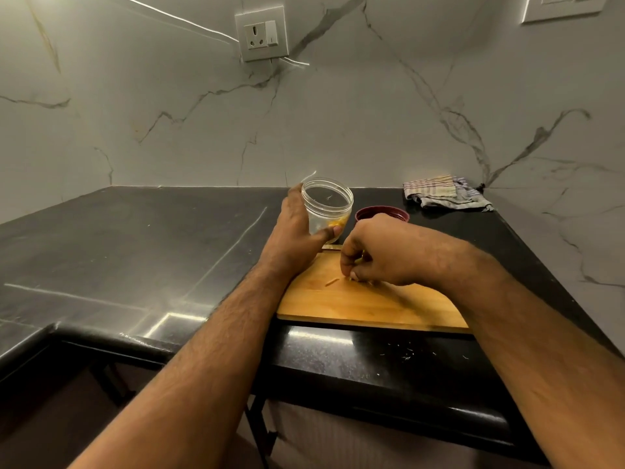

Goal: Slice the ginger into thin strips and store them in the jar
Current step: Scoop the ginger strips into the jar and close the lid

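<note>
My left hand grips a clear open jar at the far edge of the wooden cutting board. The jar tilts toward me and yellowish ginger strips lie at its bottom. My right hand hovers low over the board with its fingers curled, pinching at small ginger strips under the fingertips. One loose ginger strip lies on the board just left of those fingers.
A dark red jar lid lies on the black counter behind my right hand. A striped cloth is bunched at the back right by the marble wall. The counter's front edge runs just below the board.
</note>
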